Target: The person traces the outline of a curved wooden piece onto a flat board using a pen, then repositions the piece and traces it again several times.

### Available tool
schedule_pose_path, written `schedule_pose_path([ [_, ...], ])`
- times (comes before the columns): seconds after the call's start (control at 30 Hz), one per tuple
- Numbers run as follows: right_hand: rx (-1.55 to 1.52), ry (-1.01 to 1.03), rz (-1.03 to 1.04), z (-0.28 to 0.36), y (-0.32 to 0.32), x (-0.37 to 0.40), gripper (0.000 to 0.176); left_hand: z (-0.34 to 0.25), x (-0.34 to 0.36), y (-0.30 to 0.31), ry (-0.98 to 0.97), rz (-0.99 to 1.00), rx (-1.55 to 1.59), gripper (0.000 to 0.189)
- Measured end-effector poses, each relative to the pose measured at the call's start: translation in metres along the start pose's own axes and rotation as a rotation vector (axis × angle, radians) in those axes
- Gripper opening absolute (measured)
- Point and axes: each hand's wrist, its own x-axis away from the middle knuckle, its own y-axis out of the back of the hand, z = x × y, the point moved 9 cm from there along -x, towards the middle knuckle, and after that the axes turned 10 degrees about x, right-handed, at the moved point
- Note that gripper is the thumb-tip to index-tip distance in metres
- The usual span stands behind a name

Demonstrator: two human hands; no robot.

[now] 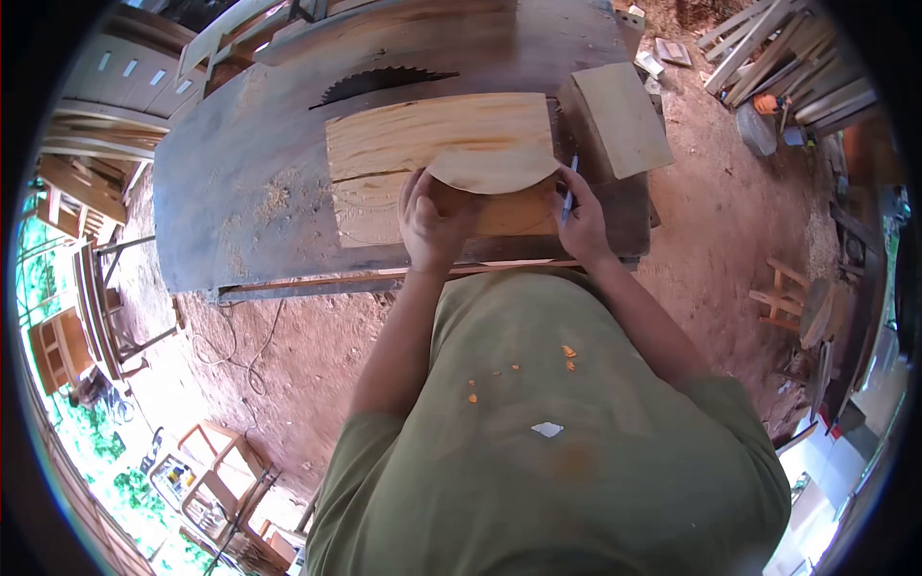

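A pale wooden board [423, 144] lies on the table-saw bench [240, 182]. On its near part rests a round wooden disc [495, 168]. My left hand [434, 219] presses down on the disc's near edge, fingers spread over it. My right hand [579, 223] grips a pen [570, 188], whose tip sits at the disc's right edge on the board. A curved pencil line shows on the board to the left of my left hand.
The saw blade [379, 82] sticks up through the bench just beyond the board. A lighter wood block [619, 117] sits at the board's right. Sawdust lies on the bench's left. Timber offcuts are stacked top right; wooden stools and chair frames stand on the dirt floor.
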Motion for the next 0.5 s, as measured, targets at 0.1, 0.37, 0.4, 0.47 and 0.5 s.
schedule_pose_path([
  [0.1,-0.013,0.041,-0.002,0.003,0.001,0.000,0.044,0.001,0.005,-0.001,-0.059,-0.034,-0.075,0.077],
  [0.37,0.029,0.010,-0.007,0.003,0.002,0.000,0.044,0.006,0.011,0.013,-0.121,-0.180,0.120,0.068],
  [0.4,0.029,0.012,-0.001,0.004,0.002,-0.001,0.044,0.002,0.010,0.017,-0.118,-0.185,0.117,0.068],
  [0.47,0.038,0.029,0.000,0.007,0.003,0.000,0.044,0.006,0.006,0.014,0.017,-0.084,0.111,0.070],
  [0.5,0.041,0.028,0.000,0.004,0.003,0.000,0.044,0.004,0.005,0.014,0.018,-0.083,0.113,0.070],
])
